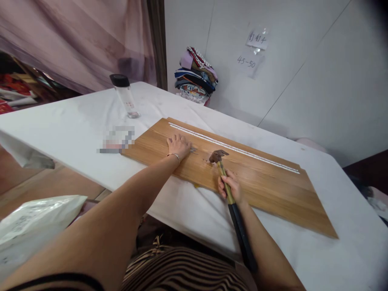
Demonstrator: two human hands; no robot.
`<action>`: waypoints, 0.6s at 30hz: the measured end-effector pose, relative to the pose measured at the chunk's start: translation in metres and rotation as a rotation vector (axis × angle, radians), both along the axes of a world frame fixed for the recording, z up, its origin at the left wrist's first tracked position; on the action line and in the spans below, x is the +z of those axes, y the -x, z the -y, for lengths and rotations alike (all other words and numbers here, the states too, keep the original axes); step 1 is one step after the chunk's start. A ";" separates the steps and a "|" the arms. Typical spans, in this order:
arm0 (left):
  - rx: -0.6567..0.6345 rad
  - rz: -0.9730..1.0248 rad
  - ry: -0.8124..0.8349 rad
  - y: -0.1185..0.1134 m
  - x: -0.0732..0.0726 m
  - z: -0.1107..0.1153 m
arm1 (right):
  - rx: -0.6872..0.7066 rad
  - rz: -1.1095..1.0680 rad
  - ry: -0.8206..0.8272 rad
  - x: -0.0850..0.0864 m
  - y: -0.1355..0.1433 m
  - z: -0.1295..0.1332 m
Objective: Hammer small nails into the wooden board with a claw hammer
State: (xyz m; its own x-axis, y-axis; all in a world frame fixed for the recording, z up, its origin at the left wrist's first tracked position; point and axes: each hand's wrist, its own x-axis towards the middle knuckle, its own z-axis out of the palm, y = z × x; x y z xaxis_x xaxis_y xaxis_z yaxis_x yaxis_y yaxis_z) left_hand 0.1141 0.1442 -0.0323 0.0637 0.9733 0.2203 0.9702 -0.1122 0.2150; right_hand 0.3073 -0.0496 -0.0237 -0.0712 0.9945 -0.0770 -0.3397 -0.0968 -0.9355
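Note:
A claw hammer [238,226] with a rusty head is in my right hand [230,186]. My fingers wrap round the yellow part of its shaft, above the black grip. The hammer head is over the wooden board [273,186], by a few small dark marks. My left hand [179,146], wearing a bracelet, rests on the board with its fingers somewhat spread. Beside its thumb side lies a small pile of thin nails [193,150]. Two white strips with markings [236,147] run along the far side of the board.
The board lies on a white-covered table [75,121]. A clear bottle with a black lid [125,96] stands at the back left, near a blurred-out object [117,140]. Folded cloths [196,76] are stacked by the wall. A plastic bag [39,222] is at the lower left.

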 end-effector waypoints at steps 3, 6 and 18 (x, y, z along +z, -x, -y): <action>-0.001 -0.004 -0.001 0.000 0.000 0.000 | -0.003 0.006 0.010 0.000 0.000 0.000; -0.001 -0.003 0.011 0.000 0.001 0.000 | -0.009 0.021 0.024 -0.001 0.000 0.000; -0.004 0.004 0.033 0.000 0.006 0.002 | -0.012 0.018 0.024 0.000 0.001 -0.002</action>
